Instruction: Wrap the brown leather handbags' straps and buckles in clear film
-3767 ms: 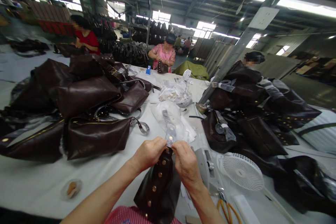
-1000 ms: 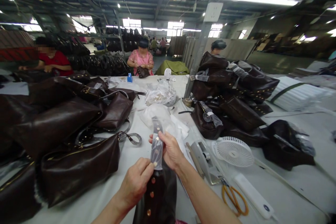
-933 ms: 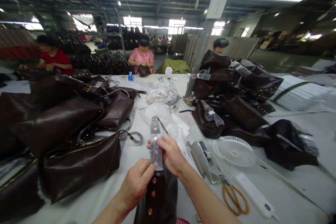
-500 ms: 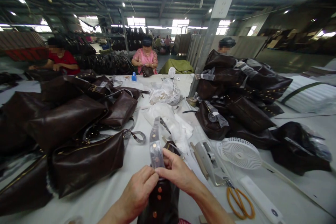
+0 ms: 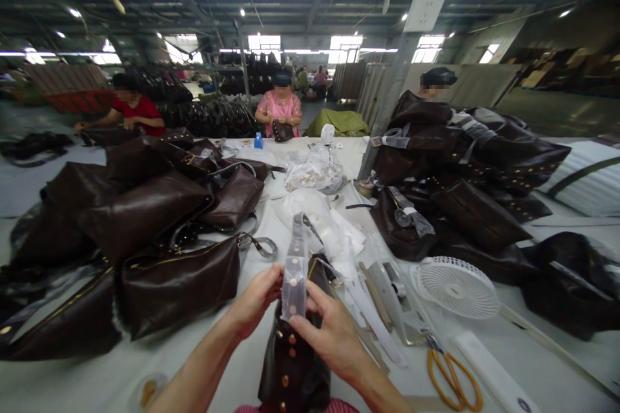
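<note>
A dark brown leather bag (image 5: pixel 295 371) with brass studs stands upright in front of me. Its strap (image 5: pixel 293 274) rises from the top, wrapped in clear plastic film. My right hand (image 5: pixel 332 329) pinches the lower end of the wrapped strap, thumb in front and fingers at its right edge. On the other side, my left hand (image 5: pixel 256 300) has its fingertips curled against the strap's left edge, some of them hidden behind it.
Brown bags (image 5: pixel 181 284) are piled at left, more bags (image 5: pixel 479 206) at right. Orange-handled scissors (image 5: pixel 453 377), a white fan (image 5: pixel 455 287), a tape dispenser (image 5: pixel 394 297) and crumpled plastic (image 5: pixel 314 171) lie on the table. A metal post (image 5: pixel 387 113) rises there; co-workers sit beyond.
My left hand has moved from the strap's base up to its left edge, fingers less bunched. The right thumb still presses low on the wrapped strap. The view has shifted slightly left.
</note>
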The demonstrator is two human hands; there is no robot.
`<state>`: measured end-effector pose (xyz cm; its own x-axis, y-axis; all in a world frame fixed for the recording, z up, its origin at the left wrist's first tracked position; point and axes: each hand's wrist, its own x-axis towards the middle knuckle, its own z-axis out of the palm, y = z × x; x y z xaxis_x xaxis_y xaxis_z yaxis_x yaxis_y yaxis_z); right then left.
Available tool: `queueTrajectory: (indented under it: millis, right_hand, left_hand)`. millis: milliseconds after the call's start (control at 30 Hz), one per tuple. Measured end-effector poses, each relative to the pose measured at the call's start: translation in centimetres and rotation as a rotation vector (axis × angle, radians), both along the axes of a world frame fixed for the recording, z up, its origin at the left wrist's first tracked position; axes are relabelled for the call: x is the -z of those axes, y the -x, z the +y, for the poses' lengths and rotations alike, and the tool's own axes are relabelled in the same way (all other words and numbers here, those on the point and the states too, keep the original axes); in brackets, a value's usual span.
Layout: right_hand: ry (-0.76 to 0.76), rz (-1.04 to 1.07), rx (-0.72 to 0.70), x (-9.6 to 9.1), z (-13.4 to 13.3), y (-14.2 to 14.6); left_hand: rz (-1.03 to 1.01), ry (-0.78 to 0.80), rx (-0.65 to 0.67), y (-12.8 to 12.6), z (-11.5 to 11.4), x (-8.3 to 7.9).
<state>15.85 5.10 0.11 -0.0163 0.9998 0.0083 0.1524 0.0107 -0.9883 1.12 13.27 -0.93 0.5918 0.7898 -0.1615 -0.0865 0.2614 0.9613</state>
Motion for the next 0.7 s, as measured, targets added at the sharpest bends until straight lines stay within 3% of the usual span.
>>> queueTrajectory:
  millis: [67, 200, 367, 467, 600, 700]
  right_hand:
    - [-0.013, -0.044, 0.050, 0.1, -0.1, 0.2]
    - [-0.020, -0.097, 0.123, 1.1, -0.1, 0.3]
    - [-0.104, -0.023, 0.137, 2.8, 0.2, 0.9]
    - [-0.080, 0.079, 0.015, 2.4, 0.3, 0.4]
    - [0.063, 0.383, -0.327, 0.7, 0.6, -1.4]
    - [0.066, 0.719, -0.357, -0.6, 1.7, -1.6]
  left_hand:
    - [-0.050, 0.032, 0.026, -0.9, 0.5, -0.6]
    - [-0.120, -0.063, -0.063, -1.7, -0.1, -1.6]
    - [-0.208, -0.060, -0.002, -1.3, -2.1, -1.2]
    - [-0.185, -0.072, -0.007, -1.1, -2.5, -0.7]
    - [-0.112, -0.026, -0.112, -0.7, -2.2, -0.5]
    - [-0.080, -0.023, -0.068, -0.6, -2.3, -0.3]
